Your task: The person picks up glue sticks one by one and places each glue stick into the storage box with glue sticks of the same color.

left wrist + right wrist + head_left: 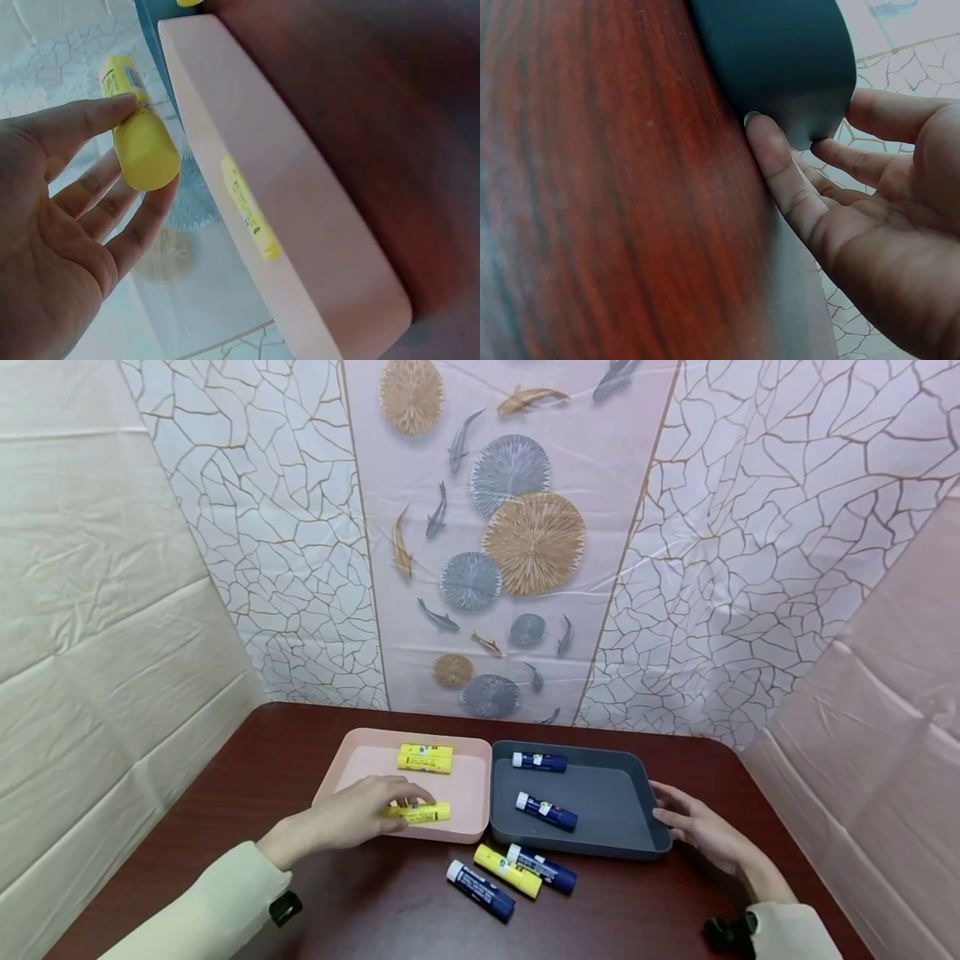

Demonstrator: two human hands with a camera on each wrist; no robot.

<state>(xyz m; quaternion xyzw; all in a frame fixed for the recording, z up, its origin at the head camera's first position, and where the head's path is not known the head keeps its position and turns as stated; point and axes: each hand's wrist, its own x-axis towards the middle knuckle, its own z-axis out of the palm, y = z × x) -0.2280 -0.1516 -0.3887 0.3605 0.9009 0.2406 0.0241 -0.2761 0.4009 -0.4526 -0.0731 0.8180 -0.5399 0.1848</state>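
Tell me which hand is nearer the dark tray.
Right. The right hand touches the dark tray at its right end; the left hand is off to its left, at the pink tray, holding a yellow tube.

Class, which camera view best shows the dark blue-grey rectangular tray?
Head view: the tray shows nearly whole, interior and rim. The left wrist view catches only a strip of its wall; the right wrist view, one outer corner.

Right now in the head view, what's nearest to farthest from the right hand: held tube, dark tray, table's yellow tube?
1. Dark tray: against right hand
2. Table's yellow tube: to the left
3. Held tube: farthest left, in left hand
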